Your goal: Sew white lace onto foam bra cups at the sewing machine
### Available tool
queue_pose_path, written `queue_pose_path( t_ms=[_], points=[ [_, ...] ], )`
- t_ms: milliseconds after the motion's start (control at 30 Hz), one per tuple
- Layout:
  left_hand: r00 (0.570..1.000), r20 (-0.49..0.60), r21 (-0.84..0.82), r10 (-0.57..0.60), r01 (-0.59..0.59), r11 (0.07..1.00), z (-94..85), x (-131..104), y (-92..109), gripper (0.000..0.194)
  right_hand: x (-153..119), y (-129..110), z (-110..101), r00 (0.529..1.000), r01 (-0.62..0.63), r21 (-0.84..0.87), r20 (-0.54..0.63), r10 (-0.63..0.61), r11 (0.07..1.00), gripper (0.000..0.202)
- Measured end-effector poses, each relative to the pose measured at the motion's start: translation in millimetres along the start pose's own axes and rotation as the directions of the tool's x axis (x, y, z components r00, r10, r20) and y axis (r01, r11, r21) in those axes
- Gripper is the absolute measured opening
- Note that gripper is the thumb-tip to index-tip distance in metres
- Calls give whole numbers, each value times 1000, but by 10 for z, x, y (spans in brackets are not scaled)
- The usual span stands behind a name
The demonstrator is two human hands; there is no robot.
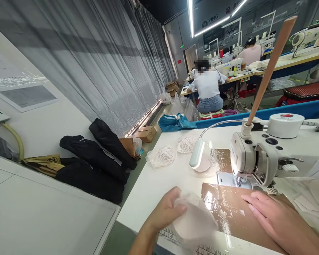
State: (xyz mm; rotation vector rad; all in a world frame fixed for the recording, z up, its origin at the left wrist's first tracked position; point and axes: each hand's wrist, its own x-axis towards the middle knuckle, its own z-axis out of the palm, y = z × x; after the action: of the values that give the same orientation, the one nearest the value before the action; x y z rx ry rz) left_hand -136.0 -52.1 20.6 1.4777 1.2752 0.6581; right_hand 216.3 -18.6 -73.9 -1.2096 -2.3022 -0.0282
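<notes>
A pale, sheer-edged cup-shaped fabric piece (195, 217) is pinched in my left hand (168, 209), over the table's front edge, and looks slightly blurred. My right hand (271, 212) lies flat, fingers stretched out, on a shiny brown sheet (228, 209) in front of the sewing machine (241, 156). Nothing shows in its grip. Two white lace cup pieces, one (163, 156) at the left and another (186, 143) behind it, lie on the white table (143, 187). One more pale piece (203, 165) sits under the lamp head (197, 154).
A wooden rod (272, 67) rises from the machine. Printed ruler marks (170, 237) run along the table's front edge. Pale fabric (308, 198) lies at the right. A blue bag (175, 122) is beyond the table. A person (208, 85) sits farther back, near other machines.
</notes>
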Motion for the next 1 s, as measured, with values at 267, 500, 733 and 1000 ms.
queue_pose_path(
  t_ms=[267,500,733,1000],
  points=[
    [955,280,324,95,-187,928,794,875,448,44,78,-183,-365,968,-251,223,54,246,942,33],
    [945,141,546,294,-322,773,926,1002,598,33,140,-267,-389,985,-80,201,167,46,976,29],
    [836,386,760,390,-528,379,1109,859,489,19,135,-260,-326,990,-78,112,123,65,991,32],
    [822,433,709,369,-564,423,1020,943,436,50,171,-208,-251,995,-104,-19,7,104,994,32]
  ],
)
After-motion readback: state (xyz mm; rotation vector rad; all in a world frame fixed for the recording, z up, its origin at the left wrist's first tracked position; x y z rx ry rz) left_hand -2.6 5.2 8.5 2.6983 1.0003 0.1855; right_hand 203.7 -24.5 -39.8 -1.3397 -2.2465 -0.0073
